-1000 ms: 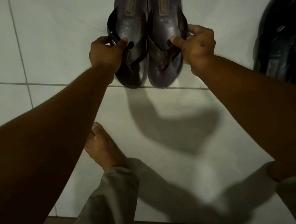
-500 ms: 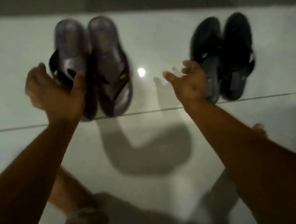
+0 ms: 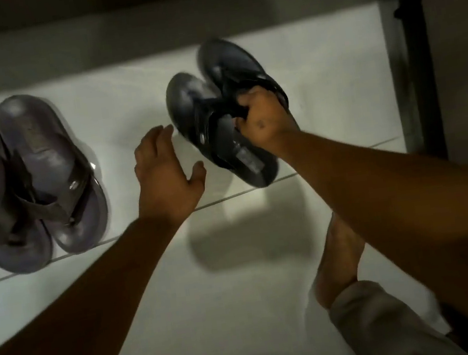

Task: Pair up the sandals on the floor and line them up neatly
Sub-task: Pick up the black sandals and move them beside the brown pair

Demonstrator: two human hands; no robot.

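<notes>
A brown pair of sandals (image 3: 37,161) lies side by side on the white floor tiles at the left, toes toward me. To the right is a black pair of sandals (image 3: 209,115), tilted with the heels leaning left. My right hand (image 3: 264,119) is shut on the straps of the black pair, fingers hooked under them. Between the two pairs hovers my left hand (image 3: 163,171), fingers spread, holding nothing, its fingertips close to the left black sandal's edge.
A grey wall base (image 3: 148,30) runs along the back. A dark door frame (image 3: 412,49) stands at the right. My bare foot (image 3: 338,256) and trouser leg (image 3: 380,325) rest on the tiles at the lower right.
Both hands left the brown pair and moved right. My right hand has closed on the black pair's straps, and the pair has tilted. The view swung right.
</notes>
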